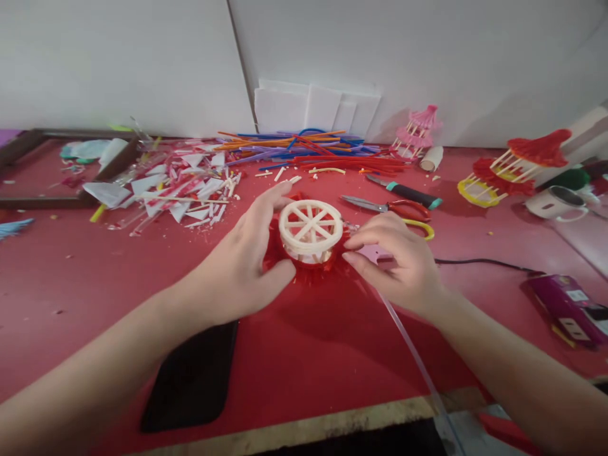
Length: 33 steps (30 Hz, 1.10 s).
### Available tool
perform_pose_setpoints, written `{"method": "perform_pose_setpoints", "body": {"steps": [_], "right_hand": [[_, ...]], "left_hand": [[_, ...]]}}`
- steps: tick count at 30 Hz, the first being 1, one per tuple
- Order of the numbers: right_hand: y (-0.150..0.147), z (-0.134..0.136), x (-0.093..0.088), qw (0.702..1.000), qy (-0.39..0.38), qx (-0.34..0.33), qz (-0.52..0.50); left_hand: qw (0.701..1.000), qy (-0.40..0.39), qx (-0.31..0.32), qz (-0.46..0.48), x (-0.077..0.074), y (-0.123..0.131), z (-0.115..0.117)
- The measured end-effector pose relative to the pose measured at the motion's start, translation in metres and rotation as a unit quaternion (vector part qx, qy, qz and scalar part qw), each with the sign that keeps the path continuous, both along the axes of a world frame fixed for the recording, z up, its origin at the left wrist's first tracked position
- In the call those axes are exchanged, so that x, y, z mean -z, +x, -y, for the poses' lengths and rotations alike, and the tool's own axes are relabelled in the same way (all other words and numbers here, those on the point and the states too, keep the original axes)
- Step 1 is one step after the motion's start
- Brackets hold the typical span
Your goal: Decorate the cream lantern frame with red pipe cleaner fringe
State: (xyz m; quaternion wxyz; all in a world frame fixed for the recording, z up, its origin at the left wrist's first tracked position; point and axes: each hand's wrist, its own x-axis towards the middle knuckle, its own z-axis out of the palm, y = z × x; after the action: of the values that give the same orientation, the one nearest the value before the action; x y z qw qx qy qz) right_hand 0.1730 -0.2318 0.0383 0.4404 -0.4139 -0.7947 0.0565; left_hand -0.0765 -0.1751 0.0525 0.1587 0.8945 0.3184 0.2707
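A small cream wheel-shaped frame with spokes (310, 229) sits on a red fringed piece (317, 271) above the red table (308, 354). My left hand (247, 263) grips the red fringed piece from the left, thumb below and fingers curled round its far side. My right hand (396, 263) pinches its right edge with thumb and fingers pressed together. A clear thin stick (408, 345) runs from under my right hand toward the table's near edge.
Scissors (387, 206) and a green-handled tool (408, 192) lie behind my right hand. Coloured straws (304, 149), cut white scraps (180, 187), two finished lanterns (513, 166) (418, 130), a black phone (192, 377), a purple device with a black cord (565, 307) and a wooden tray (57, 168) surround the work.
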Motion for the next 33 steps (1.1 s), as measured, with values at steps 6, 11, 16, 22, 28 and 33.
{"method": "perform_pose_setpoints", "body": {"steps": [6, 11, 16, 22, 28, 33], "right_hand": [[-0.009, 0.001, 0.013, 0.997, -0.057, 0.030, -0.037], [-0.012, 0.002, 0.018, 0.993, -0.086, 0.029, -0.070], [-0.017, 0.005, 0.017, 0.992, -0.083, 0.032, -0.086], [-0.022, 0.004, 0.015, 0.989, -0.085, 0.072, -0.093], [-0.022, 0.005, 0.017, 0.995, -0.042, 0.078, -0.055], [-0.022, 0.008, 0.018, 0.995, -0.032, 0.087, -0.042]], "left_hand": [[0.985, 0.117, -0.092, 0.092, 0.038, 0.016, 0.030], [0.979, 0.113, -0.118, 0.119, 0.052, 0.022, 0.034], [0.977, 0.103, -0.120, 0.145, 0.053, 0.024, 0.033], [0.974, 0.060, -0.117, 0.185, 0.050, 0.028, 0.033], [0.975, 0.098, -0.102, 0.172, 0.047, 0.027, 0.032], [0.975, 0.119, -0.118, 0.147, 0.051, 0.025, 0.032]]}}
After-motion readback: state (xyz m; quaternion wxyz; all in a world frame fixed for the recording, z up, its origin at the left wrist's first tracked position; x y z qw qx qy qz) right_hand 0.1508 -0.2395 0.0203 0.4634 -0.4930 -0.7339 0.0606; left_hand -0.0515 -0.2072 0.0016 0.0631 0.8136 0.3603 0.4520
